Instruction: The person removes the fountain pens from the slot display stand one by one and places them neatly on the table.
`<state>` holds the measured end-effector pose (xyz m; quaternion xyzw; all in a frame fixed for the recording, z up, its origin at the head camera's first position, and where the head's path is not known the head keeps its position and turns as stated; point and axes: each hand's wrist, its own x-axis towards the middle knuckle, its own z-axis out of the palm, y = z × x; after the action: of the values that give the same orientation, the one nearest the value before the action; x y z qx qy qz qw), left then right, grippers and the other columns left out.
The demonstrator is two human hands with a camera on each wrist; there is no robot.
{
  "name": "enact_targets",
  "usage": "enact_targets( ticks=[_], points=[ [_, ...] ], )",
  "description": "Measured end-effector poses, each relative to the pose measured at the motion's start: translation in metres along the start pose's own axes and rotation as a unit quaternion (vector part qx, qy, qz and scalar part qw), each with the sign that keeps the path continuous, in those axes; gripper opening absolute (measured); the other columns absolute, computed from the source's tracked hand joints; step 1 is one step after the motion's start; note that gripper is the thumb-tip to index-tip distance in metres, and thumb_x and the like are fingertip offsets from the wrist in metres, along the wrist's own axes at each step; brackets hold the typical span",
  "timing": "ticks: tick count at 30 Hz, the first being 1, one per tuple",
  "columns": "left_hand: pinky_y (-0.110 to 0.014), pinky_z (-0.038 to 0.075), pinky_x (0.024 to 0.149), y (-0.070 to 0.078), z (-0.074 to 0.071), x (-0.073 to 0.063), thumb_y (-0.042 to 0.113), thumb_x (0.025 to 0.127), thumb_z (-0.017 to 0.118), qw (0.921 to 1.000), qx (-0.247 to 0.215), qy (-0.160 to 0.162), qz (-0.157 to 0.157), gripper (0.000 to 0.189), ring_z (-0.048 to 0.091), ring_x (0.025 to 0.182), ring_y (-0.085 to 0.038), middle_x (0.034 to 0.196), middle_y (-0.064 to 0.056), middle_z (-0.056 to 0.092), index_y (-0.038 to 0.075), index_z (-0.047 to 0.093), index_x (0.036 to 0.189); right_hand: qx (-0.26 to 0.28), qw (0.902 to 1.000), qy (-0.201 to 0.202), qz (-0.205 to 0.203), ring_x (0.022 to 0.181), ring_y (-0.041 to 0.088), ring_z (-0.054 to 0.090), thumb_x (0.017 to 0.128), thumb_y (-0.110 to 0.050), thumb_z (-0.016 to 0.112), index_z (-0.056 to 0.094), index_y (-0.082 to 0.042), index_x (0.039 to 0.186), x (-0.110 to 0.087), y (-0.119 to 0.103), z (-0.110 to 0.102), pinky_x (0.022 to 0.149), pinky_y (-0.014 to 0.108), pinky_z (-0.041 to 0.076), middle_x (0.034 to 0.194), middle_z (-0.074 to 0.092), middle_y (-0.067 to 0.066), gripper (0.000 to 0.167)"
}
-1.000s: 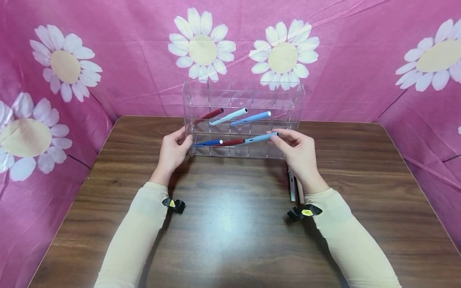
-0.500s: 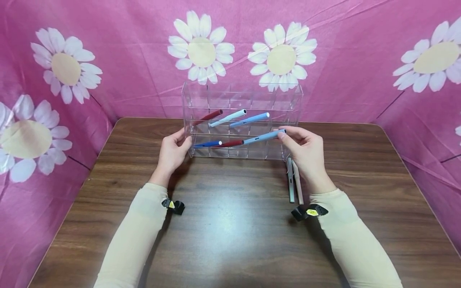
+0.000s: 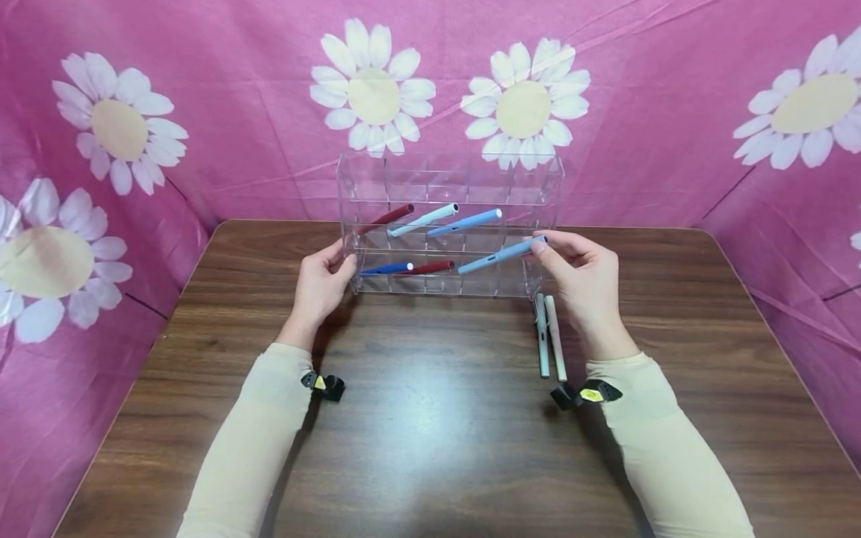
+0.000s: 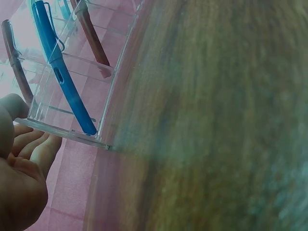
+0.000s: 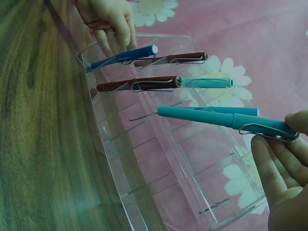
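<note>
My right hand [image 3: 585, 288] pinches a light blue pen [image 3: 496, 257] by its clip end, between thumb and fingers. That pen slants up to the right in front of the lower tier of a clear rack [image 3: 344, 187]; I cannot tell if its far end touches the rack. My left hand [image 3: 320, 288] grips the rack's left side, with the thumb in front. In the lower tier lean a dark blue pen [image 4: 62, 77] and a dark red pen [image 5: 154, 83]. Above them sit another dark red pen [image 3: 390, 217], a pale blue pen [image 3: 425, 220] and a mid-blue pen [image 3: 466, 222].
Below the rack's right corner, a grey-green pen [image 3: 542, 336] and a pale beige pen [image 3: 556, 338] lie side by side on the brown wooden table [image 3: 403, 456]. A pink cloth [image 3: 269, 142] with white daisies hangs right behind the rack.
My right hand has drawn the light blue pen right and slightly up, and more of its length shows. The left hand still holds the rack's side. Both table pens have come into fuller view.
</note>
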<state>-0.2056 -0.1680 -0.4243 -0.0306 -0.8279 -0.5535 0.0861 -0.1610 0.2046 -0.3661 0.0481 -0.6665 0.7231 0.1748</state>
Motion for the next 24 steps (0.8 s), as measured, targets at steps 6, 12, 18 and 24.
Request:
enact_targets(
  ticks=[6,12,18,24],
  points=[
    [-0.002,0.051,0.083,0.0,0.001,-0.002,0.007,0.104,0.062,1.0,0.004,0.0,0.001,0.042,0.06,0.09,0.019,0.132,-0.024,0.073,0.0,0.065,0.145,0.001,1.0,-0.002,-0.002,0.087,0.007,0.08,0.096,-0.003,0.079,0.077,0.011,0.117,-0.002,-0.001,-0.004,0.077,0.018,0.062,0.097,0.086,-0.001,0.026],
    [-0.002,0.051,0.084,-0.001,0.0,-0.002,0.007,0.104,0.062,1.0,-0.001,-0.002,-0.002,0.042,0.061,0.091,0.019,0.132,-0.024,0.073,0.0,0.065,0.146,0.017,0.9998,-0.003,-0.007,0.089,0.008,0.08,0.097,-0.001,0.078,0.073,0.017,0.118,-0.001,-0.001,-0.006,0.08,0.02,0.062,0.096,0.086,0.0,0.028],
    [-0.002,0.05,0.083,-0.001,-0.001,-0.001,0.006,0.104,0.062,1.0,-0.003,-0.003,0.002,0.042,0.06,0.09,0.02,0.13,-0.025,0.073,0.0,0.066,0.145,0.017,0.9998,0.005,-0.007,0.087,0.01,0.081,0.096,-0.003,0.08,0.076,0.013,0.116,0.0,-0.006,-0.008,0.083,0.022,0.064,0.094,0.086,0.001,0.026],
    [-0.002,0.05,0.085,0.001,-0.001,-0.001,0.007,0.104,0.063,1.0,-0.004,-0.003,0.004,0.042,0.06,0.092,0.02,0.131,-0.024,0.073,0.0,0.066,0.145,0.029,0.9993,0.016,-0.019,0.084,0.013,0.081,0.096,-0.001,0.079,0.075,0.015,0.116,0.001,-0.011,-0.012,0.077,0.024,0.065,0.094,0.085,0.005,0.026]
  ],
)
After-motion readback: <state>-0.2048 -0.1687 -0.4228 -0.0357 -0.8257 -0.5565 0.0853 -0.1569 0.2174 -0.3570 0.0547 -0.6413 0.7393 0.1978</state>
